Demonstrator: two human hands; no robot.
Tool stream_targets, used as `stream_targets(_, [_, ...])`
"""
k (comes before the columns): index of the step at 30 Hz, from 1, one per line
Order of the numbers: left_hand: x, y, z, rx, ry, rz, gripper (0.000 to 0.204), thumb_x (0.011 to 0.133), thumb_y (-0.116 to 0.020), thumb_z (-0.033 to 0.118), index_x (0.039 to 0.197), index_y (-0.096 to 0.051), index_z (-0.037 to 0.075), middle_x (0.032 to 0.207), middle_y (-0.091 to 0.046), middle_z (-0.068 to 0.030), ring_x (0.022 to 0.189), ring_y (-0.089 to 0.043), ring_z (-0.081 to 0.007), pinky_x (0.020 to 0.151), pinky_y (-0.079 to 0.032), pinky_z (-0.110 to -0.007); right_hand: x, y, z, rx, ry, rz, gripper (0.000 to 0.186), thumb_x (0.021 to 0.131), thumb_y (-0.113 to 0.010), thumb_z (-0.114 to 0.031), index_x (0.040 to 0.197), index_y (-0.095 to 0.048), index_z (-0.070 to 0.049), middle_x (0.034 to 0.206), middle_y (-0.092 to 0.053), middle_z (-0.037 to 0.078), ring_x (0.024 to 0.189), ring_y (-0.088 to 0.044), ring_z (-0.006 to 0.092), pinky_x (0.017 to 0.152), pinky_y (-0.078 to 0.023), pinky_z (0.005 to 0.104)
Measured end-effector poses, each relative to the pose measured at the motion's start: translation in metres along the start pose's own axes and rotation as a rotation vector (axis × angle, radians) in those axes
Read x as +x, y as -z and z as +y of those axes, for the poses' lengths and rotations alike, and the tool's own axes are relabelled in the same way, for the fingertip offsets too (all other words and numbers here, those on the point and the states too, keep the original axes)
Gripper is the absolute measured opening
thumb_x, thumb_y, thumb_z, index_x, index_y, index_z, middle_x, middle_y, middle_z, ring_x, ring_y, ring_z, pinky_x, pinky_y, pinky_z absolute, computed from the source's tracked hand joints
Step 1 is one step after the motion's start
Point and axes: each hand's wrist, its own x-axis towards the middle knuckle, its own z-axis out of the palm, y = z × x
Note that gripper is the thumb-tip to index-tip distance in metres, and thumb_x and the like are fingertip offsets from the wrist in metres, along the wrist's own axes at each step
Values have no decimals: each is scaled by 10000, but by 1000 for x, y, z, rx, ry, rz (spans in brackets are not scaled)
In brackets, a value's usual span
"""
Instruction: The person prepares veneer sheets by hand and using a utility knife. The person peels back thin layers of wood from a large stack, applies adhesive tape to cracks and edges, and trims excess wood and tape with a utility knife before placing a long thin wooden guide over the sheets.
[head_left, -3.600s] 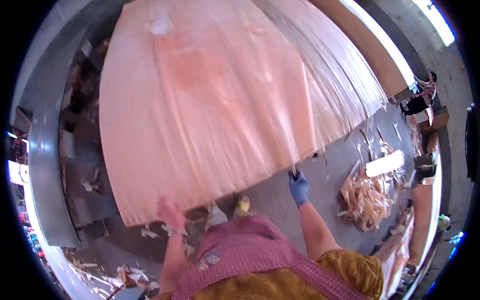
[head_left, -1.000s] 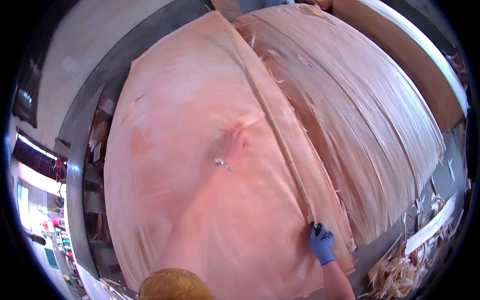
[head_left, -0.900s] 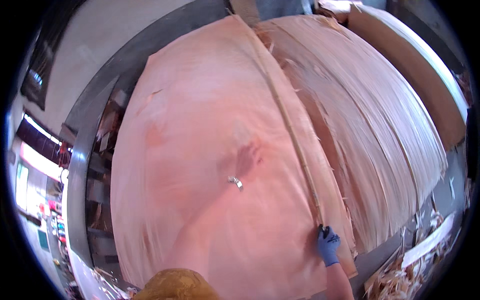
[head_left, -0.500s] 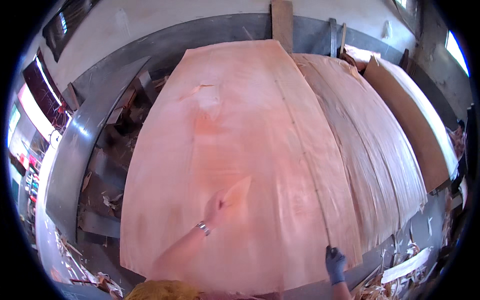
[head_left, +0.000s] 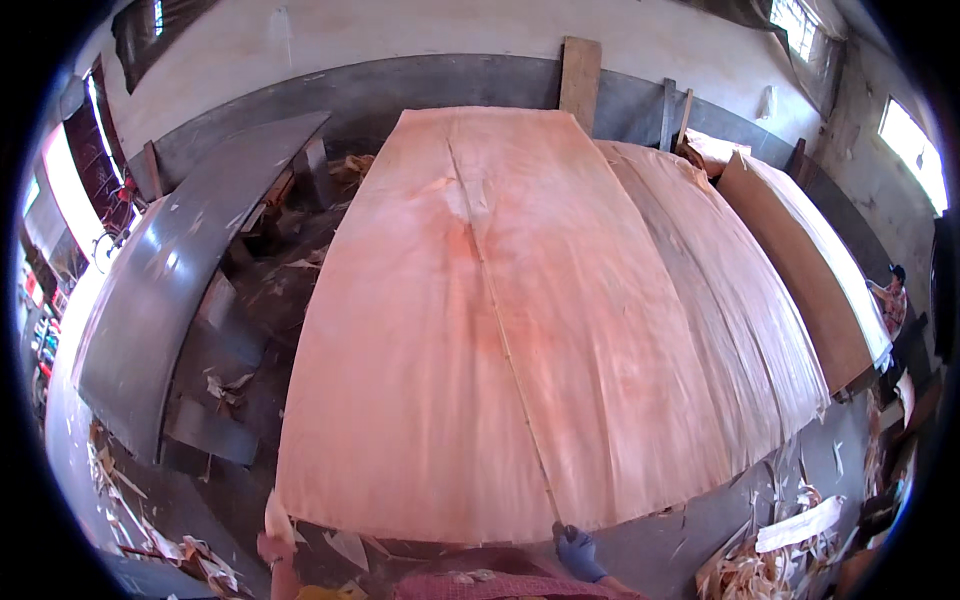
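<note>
A large sheet of pinkish wood veneer (head_left: 400,400) lies spread out before me, its near edge close to my body. In a dark blue-grey glove, my right hand (head_left: 578,552) closes around the near end of a long, thin, jointed stick (head_left: 508,365) like bamboo. The stick runs away from me over the veneer toward its far end. Down at the sheet's near left corner, my bare left hand (head_left: 275,548) is closed on a small pale veneer scrap (head_left: 278,516). Toward the far end the sheet has a torn, lighter patch (head_left: 462,198).
Another veneer stack (head_left: 745,290) adjoins on the right, with a brown-sided stack (head_left: 795,275) beyond it. To the left stands a long grey metal-like table (head_left: 165,270). Veneer scraps (head_left: 765,560) litter the floor. A person (head_left: 890,300) is at the far right.
My left hand moved from over the veneer back to its near left corner with the scrap. My right hand and the stick swung left across the sheet. The view shifted.
</note>
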Motion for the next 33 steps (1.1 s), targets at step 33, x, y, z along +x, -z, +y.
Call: stream_targets(33, [-557, -57, 123, -551, -301, -1891, 234, 970, -504, 292, 1013, -534, 64, 910, -656, -109, 801, -679, -237, 667, -586, -399, -702, 60, 492, -414, 63, -71, 211, 897, -491, -181, 1066, -610, -140, 946, -630, 156, 838, -619, 370, 705, -495, 471])
